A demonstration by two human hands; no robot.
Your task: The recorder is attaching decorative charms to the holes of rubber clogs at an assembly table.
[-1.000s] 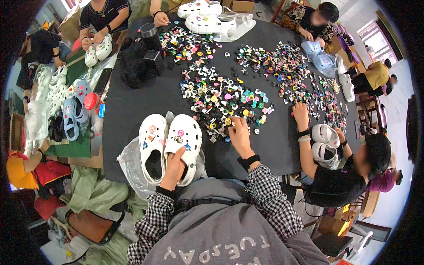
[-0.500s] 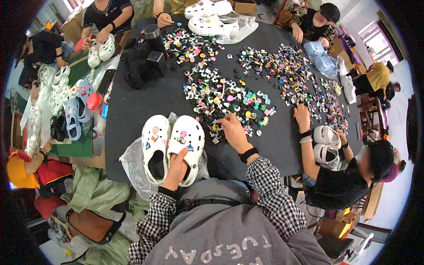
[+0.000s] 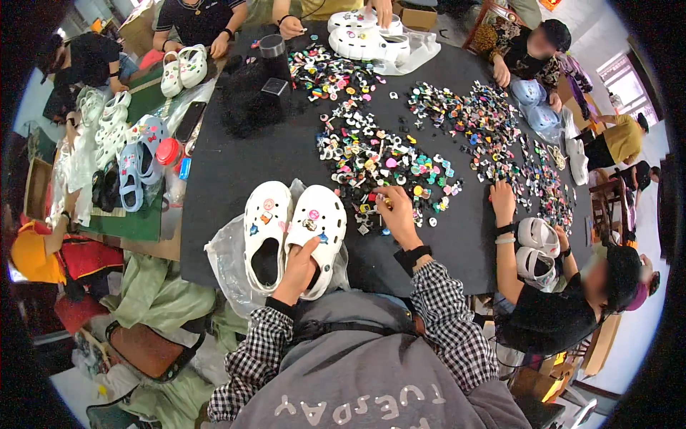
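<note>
Item: pair of white moulded foam clogs [image 3: 294,239], lying side by side, toes pointing far, on a crumpled clear plastic bag [image 3: 227,266] at the near edge of the round black-covered table [image 3: 286,154]. Small coloured charms are sitting in the holes of both uppers.

Left hand [image 3: 300,266]: resting on the heel opening of the right-hand clog, fingers curled loosely over its rim and pressing it down.

Right hand [image 3: 395,214]: reaching far and right of the clogs into the spread of small multicoloured shoe charms [image 3: 379,161], fingertips pinched together around a small piece; what exactly it is holding is too small to tell.

Surroundings: a second heap of charms [image 3: 486,129] is lying further right. A neighbouring person's hand [image 3: 502,202] is lying flat on the cloth beside it, another white clog pair [image 3: 537,250] lying just near of that hand. More white clogs [image 3: 364,36] are sitting at the far edge. Pale blue clogs [image 3: 136,168] and a red-capped bottle [image 3: 168,154] are standing at the left.
</note>
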